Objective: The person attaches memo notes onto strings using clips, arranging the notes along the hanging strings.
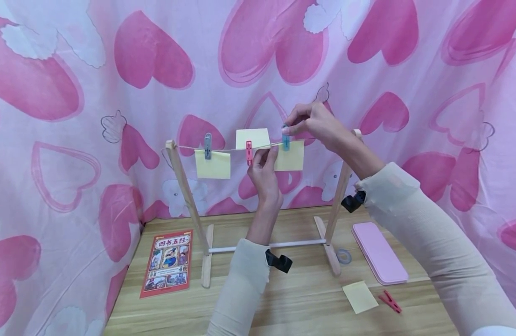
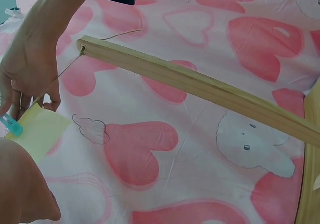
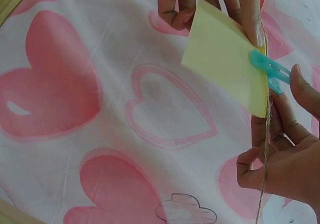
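My left hand [image 1: 264, 177] pinches the upper left edge of a yellow paper note [image 1: 291, 161] at the string [image 1: 228, 150]. Above the same note, my right hand [image 1: 316, 122] holds the top of a teal clothespin [image 1: 286, 141] between thumb and finger. In the right wrist view the clothespin's jaws sit over the note's edge and the string. Just left of my left fingers, a pink clothespin [image 1: 249, 151] is on the string with a pale note [image 1: 252, 136] standing up above it. Farther left, a grey clothespin [image 1: 208, 145] holds another yellow note [image 1: 213, 169].
The string runs between two wooden posts [image 1: 186, 198] joined low by a white rod [image 1: 300, 243]. On the table lie a red booklet [image 1: 167, 263], a pink case [image 1: 380, 254], a tape roll [image 1: 344, 256], a loose yellow note [image 1: 360, 297] and a pink clothespin [image 1: 391, 302].
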Demonstrator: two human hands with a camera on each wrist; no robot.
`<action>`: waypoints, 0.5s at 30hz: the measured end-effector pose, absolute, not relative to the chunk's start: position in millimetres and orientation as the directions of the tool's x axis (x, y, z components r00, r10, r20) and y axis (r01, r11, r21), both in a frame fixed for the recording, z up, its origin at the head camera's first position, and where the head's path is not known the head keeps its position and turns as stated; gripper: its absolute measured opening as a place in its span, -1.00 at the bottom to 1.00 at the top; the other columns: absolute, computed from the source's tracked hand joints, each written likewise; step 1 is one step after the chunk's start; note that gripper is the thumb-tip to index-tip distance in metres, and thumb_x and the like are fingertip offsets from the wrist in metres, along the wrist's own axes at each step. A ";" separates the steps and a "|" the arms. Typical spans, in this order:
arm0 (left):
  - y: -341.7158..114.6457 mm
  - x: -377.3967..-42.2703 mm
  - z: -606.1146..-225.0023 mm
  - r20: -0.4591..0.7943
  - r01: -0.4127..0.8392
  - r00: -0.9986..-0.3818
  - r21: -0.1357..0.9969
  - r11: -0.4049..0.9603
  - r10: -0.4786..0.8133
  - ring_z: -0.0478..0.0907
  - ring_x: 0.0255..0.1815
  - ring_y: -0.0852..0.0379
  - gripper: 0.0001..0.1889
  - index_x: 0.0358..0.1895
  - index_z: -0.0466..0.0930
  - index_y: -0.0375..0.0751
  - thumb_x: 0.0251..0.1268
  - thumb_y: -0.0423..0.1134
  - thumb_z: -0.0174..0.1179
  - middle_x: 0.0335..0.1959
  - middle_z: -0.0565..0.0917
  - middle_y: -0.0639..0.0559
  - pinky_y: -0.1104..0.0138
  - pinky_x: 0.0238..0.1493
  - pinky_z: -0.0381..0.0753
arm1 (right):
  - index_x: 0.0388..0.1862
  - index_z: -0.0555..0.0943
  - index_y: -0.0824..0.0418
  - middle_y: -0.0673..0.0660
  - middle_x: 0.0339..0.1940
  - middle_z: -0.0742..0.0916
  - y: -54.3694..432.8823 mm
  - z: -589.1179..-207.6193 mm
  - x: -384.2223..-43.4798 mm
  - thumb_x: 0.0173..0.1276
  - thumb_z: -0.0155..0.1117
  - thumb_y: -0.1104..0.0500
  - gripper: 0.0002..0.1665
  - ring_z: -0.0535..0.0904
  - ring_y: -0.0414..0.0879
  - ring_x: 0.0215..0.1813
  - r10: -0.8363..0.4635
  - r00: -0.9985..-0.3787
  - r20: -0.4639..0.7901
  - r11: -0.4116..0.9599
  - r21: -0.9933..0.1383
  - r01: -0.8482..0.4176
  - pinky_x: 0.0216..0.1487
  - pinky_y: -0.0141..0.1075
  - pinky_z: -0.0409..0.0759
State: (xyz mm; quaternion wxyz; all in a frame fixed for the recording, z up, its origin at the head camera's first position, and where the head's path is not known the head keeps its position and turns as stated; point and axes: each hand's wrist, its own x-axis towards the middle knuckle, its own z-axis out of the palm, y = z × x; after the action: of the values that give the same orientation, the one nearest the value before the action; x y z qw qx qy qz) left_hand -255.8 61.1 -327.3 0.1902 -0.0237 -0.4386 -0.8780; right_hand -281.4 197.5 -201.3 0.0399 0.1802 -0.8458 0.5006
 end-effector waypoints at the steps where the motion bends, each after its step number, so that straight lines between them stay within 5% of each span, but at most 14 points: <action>1: 61.1 -255.4 -327.4 0.205 0.352 -0.928 0.762 -0.543 -0.312 0.60 -0.05 0.20 -0.74 0.13 0.76 -0.41 0.54 -0.32 0.39 -0.16 0.73 0.16 0.42 0.07 0.61 | -0.05 0.80 0.31 0.03 -0.18 0.77 197.5 -200.9 -280.8 0.43 0.52 0.26 -0.82 0.65 -0.03 -0.04 -0.270 -0.933 0.239 0.447 -0.827 -0.342 0.09 -0.22 0.61; 15: 61.4 -248.7 -330.1 0.180 0.282 -0.956 0.787 -0.548 -0.234 0.59 0.07 0.14 -0.69 0.26 0.68 -0.32 0.61 -0.27 0.33 0.04 0.68 0.01 0.41 0.15 0.64 | 0.28 0.75 0.30 0.26 0.07 0.81 202.9 -199.6 -276.0 0.49 0.50 0.09 -0.53 0.67 -0.02 -0.01 -0.320 -0.926 0.200 0.609 -0.705 -0.363 0.04 -0.30 0.62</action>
State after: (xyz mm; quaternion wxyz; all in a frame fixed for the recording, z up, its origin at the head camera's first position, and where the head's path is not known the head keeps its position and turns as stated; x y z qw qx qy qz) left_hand -248.7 61.4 -330.1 0.1467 -0.0270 -0.4520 -0.8794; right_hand -276.0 202.9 -199.6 0.0266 0.1905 -0.8965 0.3991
